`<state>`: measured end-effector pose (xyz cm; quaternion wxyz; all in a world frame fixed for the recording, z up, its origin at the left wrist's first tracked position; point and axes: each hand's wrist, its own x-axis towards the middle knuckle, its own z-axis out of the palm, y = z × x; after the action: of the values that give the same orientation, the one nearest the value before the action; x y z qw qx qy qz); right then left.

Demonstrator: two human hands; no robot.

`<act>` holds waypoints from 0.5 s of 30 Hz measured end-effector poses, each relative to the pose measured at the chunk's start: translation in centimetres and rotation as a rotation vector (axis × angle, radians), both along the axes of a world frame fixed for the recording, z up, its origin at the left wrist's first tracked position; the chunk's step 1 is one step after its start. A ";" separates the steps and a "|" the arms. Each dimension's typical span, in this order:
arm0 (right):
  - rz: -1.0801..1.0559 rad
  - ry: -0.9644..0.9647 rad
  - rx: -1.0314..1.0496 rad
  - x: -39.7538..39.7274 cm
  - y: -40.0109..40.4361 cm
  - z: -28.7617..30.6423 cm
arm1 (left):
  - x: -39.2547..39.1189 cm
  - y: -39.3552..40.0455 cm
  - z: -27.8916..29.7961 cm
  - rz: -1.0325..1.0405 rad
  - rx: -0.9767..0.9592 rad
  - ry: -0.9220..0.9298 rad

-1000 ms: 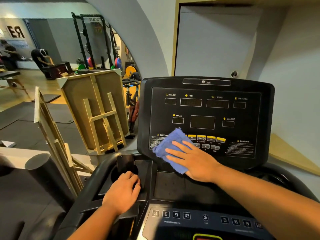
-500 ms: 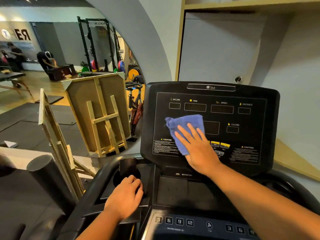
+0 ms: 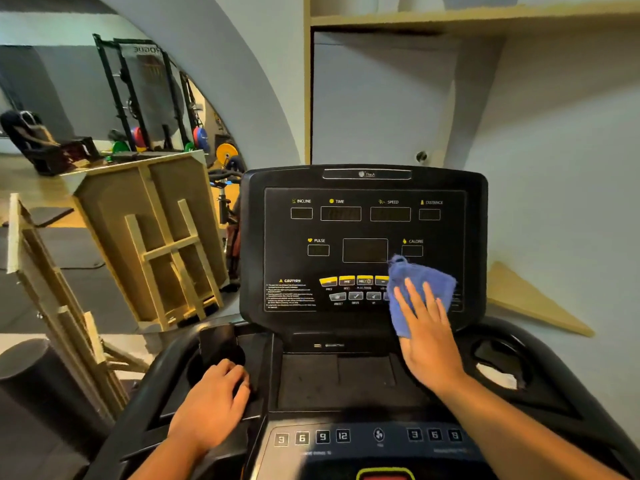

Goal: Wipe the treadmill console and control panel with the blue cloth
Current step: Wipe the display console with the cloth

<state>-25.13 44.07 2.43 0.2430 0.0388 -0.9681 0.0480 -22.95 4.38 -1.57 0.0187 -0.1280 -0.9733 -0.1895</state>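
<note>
Blue cloth (image 3: 420,292) sits flat on the lower right part of the black treadmill console (image 3: 363,244). I see the right hand (image 3: 427,336) spread open on top of it, fingers (image 3: 414,296) straight, pressing the cloth against the screen face. The cloth covers the end of the row of yellow buttons (image 3: 346,280) and sits just under the small CALORIE box (image 3: 412,250). Part of the cloth hangs down past the bottom edge of the screen face.

I see the left hand (image 3: 216,400) low on the left, resting palm down on the black handrail (image 3: 156,386) beside the cup holder (image 3: 216,355). Its fingers curl loosely over the edge, and it holds nothing.

Closer to me is the control panel (image 3: 363,441) with number keys, 3, 6, 9 and 12. Another cup holder (image 3: 498,362) on the right has something white inside. I cannot tell what it is.

Wooden frames (image 3: 152,237) lean on the left.
</note>
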 end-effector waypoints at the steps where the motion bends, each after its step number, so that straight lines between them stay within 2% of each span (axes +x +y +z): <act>1: -0.010 -0.004 -0.002 0.6 -0.3 -1.1 | -0.1 0.1 0.1 -0.002 0.000 0.003; 7: 0.160 -0.051 0.180 -0.2 3.2 -0.4 | 0.0 0.0 -0.1 -0.012 -0.018 -0.008; 11: -0.124 -0.047 -0.130 1.2 6.3 -0.9 | -0.3 -0.1 -0.3 -0.015 -0.033 -0.016; 15: -0.100 -0.088 -0.141 3.5 5.5 -2.7 | -0.5 -0.3 -0.8 -0.020 -0.051 -0.020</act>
<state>-21.68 49.61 -0.30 0.2044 -0.0289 -0.9727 0.1057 -23.46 4.05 -2.39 0.0036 -0.1362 -0.9766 -0.1662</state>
